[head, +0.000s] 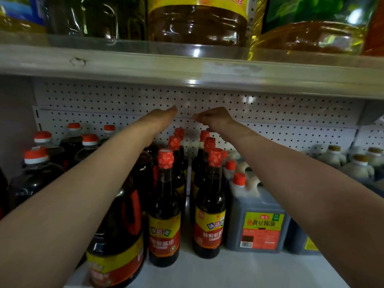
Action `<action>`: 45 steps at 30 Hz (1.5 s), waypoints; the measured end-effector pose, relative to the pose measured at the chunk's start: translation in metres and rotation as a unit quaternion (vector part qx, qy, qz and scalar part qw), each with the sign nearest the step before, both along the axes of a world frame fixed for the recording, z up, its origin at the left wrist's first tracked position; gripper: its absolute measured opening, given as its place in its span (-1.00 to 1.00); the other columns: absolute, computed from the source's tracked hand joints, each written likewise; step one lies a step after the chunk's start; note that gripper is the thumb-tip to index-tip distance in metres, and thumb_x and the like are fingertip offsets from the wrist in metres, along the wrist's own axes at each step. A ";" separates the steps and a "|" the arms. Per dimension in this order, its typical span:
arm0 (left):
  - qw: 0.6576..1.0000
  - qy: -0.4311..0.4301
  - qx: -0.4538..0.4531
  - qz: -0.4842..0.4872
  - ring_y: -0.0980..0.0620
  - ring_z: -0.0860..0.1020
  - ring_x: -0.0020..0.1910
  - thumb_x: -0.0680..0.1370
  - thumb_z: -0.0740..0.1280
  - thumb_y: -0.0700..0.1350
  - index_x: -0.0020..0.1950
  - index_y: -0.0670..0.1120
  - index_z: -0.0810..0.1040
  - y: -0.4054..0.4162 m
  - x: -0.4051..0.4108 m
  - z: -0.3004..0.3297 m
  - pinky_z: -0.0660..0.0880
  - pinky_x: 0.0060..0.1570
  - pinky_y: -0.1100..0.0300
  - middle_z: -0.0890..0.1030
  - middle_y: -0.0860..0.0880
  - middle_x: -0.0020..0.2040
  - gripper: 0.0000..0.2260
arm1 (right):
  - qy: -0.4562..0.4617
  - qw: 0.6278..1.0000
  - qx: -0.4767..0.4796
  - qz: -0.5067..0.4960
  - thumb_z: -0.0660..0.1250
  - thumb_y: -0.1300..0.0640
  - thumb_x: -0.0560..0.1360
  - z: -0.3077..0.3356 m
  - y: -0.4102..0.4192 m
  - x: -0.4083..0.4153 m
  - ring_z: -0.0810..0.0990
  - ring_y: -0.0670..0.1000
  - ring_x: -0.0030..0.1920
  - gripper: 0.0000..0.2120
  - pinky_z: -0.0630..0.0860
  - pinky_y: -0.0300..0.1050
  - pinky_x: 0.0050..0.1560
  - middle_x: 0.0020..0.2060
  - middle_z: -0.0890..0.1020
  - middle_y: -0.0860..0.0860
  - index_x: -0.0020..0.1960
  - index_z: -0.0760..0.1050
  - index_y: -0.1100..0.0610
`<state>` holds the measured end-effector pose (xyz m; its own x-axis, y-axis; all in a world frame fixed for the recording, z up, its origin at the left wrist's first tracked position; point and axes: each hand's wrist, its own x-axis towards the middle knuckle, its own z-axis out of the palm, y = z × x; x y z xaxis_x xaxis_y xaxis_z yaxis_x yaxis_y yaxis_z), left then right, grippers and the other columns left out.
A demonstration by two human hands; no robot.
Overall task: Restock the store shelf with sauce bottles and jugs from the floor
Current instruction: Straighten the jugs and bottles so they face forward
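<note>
Both my arms reach deep into the shelf bay, above two rows of dark sauce bottles with red caps. My left hand (161,115) is stretched out flat toward the pegboard back wall, above the left bottle row (164,206). My right hand (212,119) hovers over the right bottle row (209,206) with its fingers loosely curled and nothing visible in them. A big dark jug with a red handle (122,225) stands under my left forearm. A square dark jug with a green and yellow label (259,221) stands right of the bottles.
Round dark jugs with red and white caps (35,175) fill the left of the shelf (207,271). Pale jugs (357,167) stand at the far right. The upper shelf (187,65) carries large oil jugs (197,21). The pegboard wall (270,113) closes the back.
</note>
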<state>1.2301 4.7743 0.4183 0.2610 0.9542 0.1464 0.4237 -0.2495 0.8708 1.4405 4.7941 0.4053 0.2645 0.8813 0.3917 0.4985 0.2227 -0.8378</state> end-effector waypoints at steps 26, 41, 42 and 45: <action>0.968 0.071 -0.226 -0.086 -0.13 0.48 0.29 0.51 -0.27 0.49 0.54 -0.33 0.19 0.001 -0.003 -0.011 0.41 -0.26 0.06 0.33 -0.30 0.49 0.00 | -0.287 0.946 -0.119 0.087 0.61 -0.03 0.38 0.001 0.011 -0.044 0.63 -0.07 0.15 -0.60 0.57 -0.20 0.16 0.15 0.71 -0.02 0.16 0.71 0.10; 0.975 0.052 -0.195 -0.088 -0.16 0.30 0.52 0.49 -0.21 0.52 0.60 -0.17 0.16 0.018 0.006 -0.024 0.26 0.49 -0.13 0.27 -0.22 0.55 -0.05 | -0.317 0.940 -0.126 -0.022 0.62 -0.09 0.35 -0.001 0.013 -0.048 0.68 -0.02 -0.05 -0.60 0.65 -0.10 0.05 -0.10 0.72 0.03 0.01 0.70 0.18; 0.976 0.045 -0.194 -0.090 -0.16 0.29 0.52 0.50 -0.20 0.51 0.60 -0.16 0.15 0.018 0.007 -0.024 0.25 0.49 -0.13 0.26 -0.22 0.55 -0.06 | -0.323 0.938 -0.128 -0.025 0.61 -0.10 0.35 0.000 0.013 -0.048 0.68 -0.02 -0.05 -0.60 0.65 -0.09 0.06 -0.11 0.72 0.03 0.00 0.70 0.18; 0.977 0.031 -0.193 -0.087 -0.16 0.30 0.52 0.50 -0.19 0.50 0.61 -0.17 0.14 0.019 0.007 -0.025 0.26 0.48 -0.13 0.26 -0.22 0.56 -0.07 | -0.326 0.936 -0.130 -0.026 0.61 -0.10 0.35 0.001 0.013 -0.048 0.67 -0.02 -0.07 -0.59 0.65 -0.11 0.01 -0.13 0.70 0.02 0.02 0.70 0.19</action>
